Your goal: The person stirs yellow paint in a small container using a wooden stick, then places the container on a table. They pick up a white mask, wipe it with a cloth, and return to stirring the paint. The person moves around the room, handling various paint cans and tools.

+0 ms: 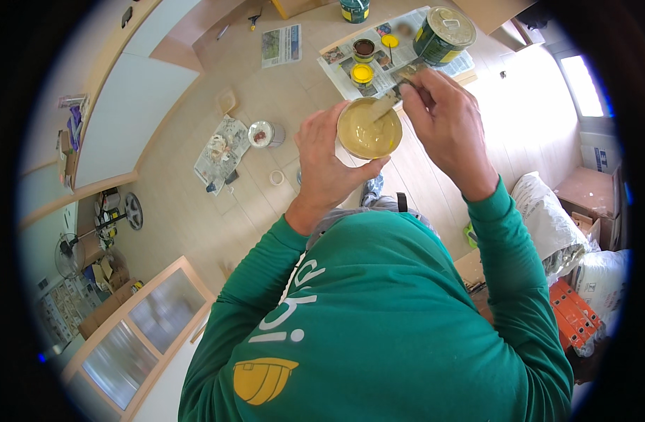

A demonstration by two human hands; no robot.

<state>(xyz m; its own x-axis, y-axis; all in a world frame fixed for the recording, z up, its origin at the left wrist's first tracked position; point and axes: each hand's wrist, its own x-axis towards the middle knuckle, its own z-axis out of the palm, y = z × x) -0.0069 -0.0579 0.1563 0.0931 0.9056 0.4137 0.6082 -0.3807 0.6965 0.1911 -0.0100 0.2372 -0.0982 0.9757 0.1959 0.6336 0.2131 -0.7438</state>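
My left hand [321, 156] is wrapped round a small round tub [341, 141], holding it up in front of me. Inside lies smooth beige paint [364, 133], with a small yellow spot near the rim. My right hand [450, 121] grips a flat, paint-smeared stick [384, 105] between thumb and fingers. Its lower end dips into the paint at the tub's far right side. Beyond the tub, a small can of yellow paint [362, 73] and a small can of dark brown paint [364, 48] stand on newspaper [340, 76].
A large green paint can [443, 36] stands at the back right of the newspaper. To the left, a white bucket [266, 134] sits by a stained newspaper [220, 151] on the floor. White sacks [544, 211] and orange pieces [574, 316] lie at the right.
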